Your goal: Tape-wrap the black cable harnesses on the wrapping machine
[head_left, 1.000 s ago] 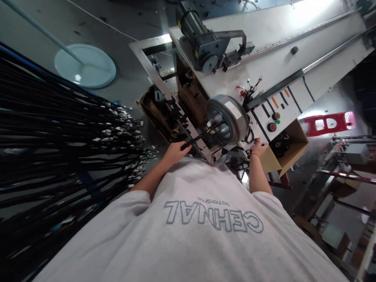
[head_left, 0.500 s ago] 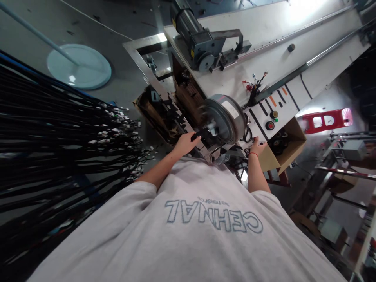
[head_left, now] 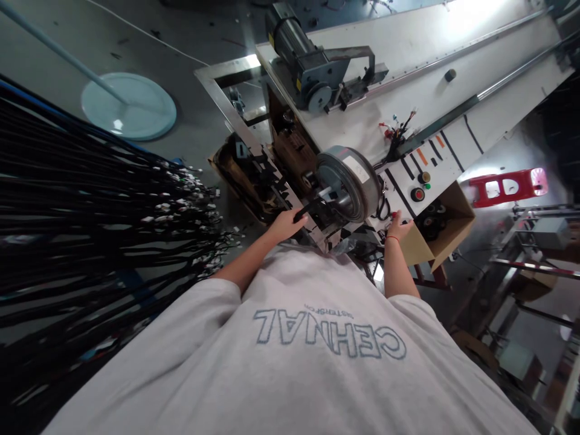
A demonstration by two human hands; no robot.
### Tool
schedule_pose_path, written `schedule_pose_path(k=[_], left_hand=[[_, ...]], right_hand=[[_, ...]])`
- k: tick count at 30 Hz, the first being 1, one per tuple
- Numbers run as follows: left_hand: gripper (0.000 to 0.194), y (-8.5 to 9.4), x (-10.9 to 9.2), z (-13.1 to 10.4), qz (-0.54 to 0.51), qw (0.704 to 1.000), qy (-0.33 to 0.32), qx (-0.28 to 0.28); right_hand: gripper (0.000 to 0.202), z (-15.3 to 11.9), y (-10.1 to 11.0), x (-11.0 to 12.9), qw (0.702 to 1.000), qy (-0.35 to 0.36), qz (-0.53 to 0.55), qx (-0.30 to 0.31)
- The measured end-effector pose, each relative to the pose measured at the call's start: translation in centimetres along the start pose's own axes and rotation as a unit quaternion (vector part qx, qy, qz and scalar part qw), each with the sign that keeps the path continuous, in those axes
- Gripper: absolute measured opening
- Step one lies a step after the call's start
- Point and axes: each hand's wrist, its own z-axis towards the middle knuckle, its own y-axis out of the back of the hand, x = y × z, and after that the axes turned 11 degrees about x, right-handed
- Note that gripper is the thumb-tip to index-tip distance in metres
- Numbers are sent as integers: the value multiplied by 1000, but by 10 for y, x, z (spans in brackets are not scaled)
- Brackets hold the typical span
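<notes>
My left hand is closed around the end of a black cable. The cable runs from my fingers to the front of a round grey drum-shaped machine head, where a white part shows in its opening. To the right of the drum, my right hand rests at the table edge with its fingers apart. One fingertip is by a small red spot, possibly a button; whether they touch I cannot tell. Black-handled scissors seem to lie between drum and right hand.
A motor unit stands on the white table. Red and green buttons sit near a cardboard box of black rolls. Many black cables with white connectors hang at left. A red stool is at right.
The blurred, turning part at the drum's opening now looks sharp and still. The cable in my left hand shows more clearly. Both hands stay in nearly the same places.
</notes>
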Motion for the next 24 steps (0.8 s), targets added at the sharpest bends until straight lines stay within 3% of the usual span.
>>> schedule_pose_path(k=[5, 8, 11, 15, 19, 24], left_hand=[[29, -2, 72, -32, 26, 993, 84, 84], [34, -1, 95, -62, 11, 992, 106, 62], [43, 2, 88, -89, 8, 994, 103, -23], [45, 9, 55, -107, 9, 992, 96, -78], [42, 11, 31, -100, 0, 991, 90, -98], [40, 10, 16, -79, -19, 993, 70, -94]], right_hand=[[64, -2, 2, 4, 1000, -17, -2, 15], [68, -3, 1, 4, 1000, -19, 1, 15], [71, -3, 1, 3, 1000, -17, 6, 14], [71, -2, -1, 1, 1000, -9, 19, 13], [71, 1, -3, -3, 1000, -11, 22, 13], [74, 5, -6, -12, 1000, -8, 19, 6]])
